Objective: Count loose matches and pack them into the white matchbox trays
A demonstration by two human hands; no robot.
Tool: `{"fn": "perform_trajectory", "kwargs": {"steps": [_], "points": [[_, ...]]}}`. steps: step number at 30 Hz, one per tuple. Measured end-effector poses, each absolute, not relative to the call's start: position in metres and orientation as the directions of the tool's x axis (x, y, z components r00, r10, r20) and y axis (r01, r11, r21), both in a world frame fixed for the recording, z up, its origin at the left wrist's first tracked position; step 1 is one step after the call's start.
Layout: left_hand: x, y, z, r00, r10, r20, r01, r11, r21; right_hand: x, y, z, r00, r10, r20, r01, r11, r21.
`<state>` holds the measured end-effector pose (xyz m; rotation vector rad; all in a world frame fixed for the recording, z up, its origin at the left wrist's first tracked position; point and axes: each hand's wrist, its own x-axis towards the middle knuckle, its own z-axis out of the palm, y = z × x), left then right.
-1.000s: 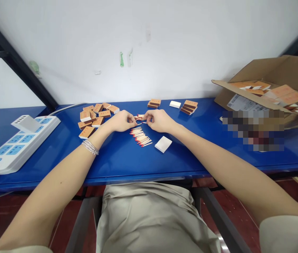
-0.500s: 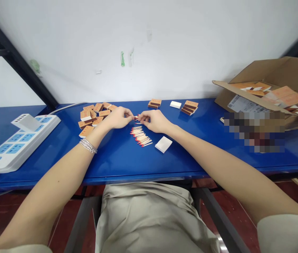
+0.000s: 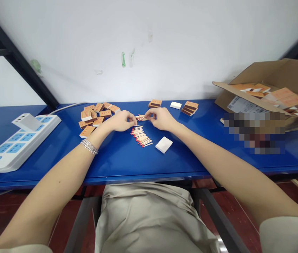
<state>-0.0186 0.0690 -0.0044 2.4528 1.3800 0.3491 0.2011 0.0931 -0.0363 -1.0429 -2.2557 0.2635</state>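
Observation:
On the blue table (image 3: 127, 158), my left hand (image 3: 121, 121) and my right hand (image 3: 160, 118) meet over a small bundle of red-tipped matches (image 3: 140, 118), each pinching one end of it. Just in front of the hands lies a loose row of matches (image 3: 141, 136). A white inner matchbox tray (image 3: 164, 144) rests to the right of that row. A heap of orange matchboxes (image 3: 96, 115) sits beside my left hand.
Two small stacks of orange matchboxes (image 3: 154, 103) (image 3: 189, 107) and a white tray (image 3: 175, 105) lie at the back by the wall. A white and blue power strip (image 3: 17, 140) is at the left. An open cardboard box (image 3: 272, 93) with matchboxes stands at the right.
Both hands stay at the same spot over the bundle; the fingers have shifted slightly and the right hand has lifted a little.

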Motion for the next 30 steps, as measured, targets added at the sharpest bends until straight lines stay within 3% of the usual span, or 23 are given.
{"fn": "perform_trajectory", "kwargs": {"steps": [13, 20, 30], "points": [[-0.019, 0.069, -0.003, 0.478, 0.877, 0.052, 0.795, -0.457, 0.399, 0.196, 0.094, -0.04, -0.445, 0.737, 0.509, 0.637, 0.66, -0.398], [-0.018, 0.067, -0.002, 0.468, 0.882, 0.055, 0.806, -0.451, 0.383, 0.192, 0.097, -0.047, -0.455, 0.73, 0.51, 0.688, 0.652, -0.319], [-0.023, 0.073, -0.008, 0.341, 0.928, 0.153, 0.849, -0.374, 0.374, 0.192, 0.089, -0.035, -0.42, 0.749, 0.513, 0.662, 0.639, -0.391]]}}
